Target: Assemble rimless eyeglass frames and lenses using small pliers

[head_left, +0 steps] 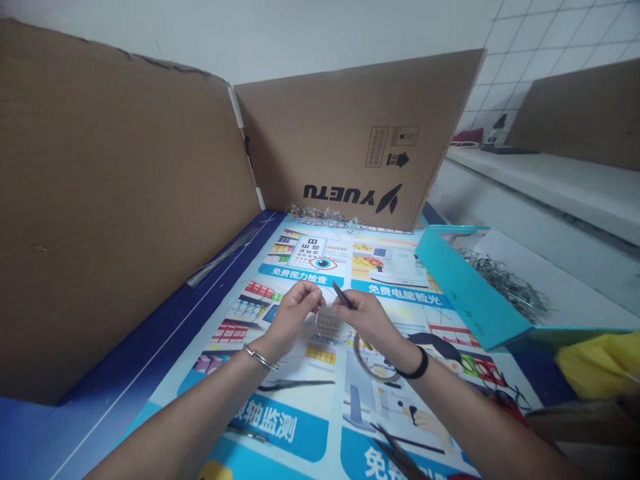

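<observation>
hands before upside-down "yuetu" cardboard

wire loop: thin, silvery, rounded | dark tool: pointed, tilted up-left, near wire loop

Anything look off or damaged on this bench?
Mostly the cardboard: the back panel stands with its YUETU lettering upside down, and the left panel has a ragged top edge. The wires in the teal box look tangled. Nothing odd about the dark-tipped tool in the right hand.
</observation>
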Motion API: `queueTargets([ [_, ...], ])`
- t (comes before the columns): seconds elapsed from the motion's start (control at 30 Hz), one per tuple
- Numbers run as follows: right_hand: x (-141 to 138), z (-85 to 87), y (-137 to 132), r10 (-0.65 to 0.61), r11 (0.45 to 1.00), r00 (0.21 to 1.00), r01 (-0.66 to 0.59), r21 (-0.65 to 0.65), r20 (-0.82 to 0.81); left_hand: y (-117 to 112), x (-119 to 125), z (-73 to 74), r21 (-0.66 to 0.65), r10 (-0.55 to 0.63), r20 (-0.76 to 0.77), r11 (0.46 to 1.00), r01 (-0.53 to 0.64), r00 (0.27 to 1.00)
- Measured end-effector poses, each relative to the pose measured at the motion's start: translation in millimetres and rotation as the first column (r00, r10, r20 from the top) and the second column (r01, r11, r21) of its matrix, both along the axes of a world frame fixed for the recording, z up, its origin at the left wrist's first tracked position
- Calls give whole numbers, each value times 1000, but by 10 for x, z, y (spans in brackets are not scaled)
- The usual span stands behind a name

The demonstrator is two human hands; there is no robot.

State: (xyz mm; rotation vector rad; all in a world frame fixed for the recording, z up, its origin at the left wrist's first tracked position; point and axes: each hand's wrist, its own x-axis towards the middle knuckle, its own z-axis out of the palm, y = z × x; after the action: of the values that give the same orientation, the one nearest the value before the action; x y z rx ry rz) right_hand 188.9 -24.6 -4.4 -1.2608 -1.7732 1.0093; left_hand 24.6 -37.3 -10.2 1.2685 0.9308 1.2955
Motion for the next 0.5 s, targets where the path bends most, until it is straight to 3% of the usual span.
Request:
queueTargets([
  [0.5,7,19,5,72,997,992,-74,-10,-101,-8,21,-28,-17,17,-7,1000,-17,1000],
])
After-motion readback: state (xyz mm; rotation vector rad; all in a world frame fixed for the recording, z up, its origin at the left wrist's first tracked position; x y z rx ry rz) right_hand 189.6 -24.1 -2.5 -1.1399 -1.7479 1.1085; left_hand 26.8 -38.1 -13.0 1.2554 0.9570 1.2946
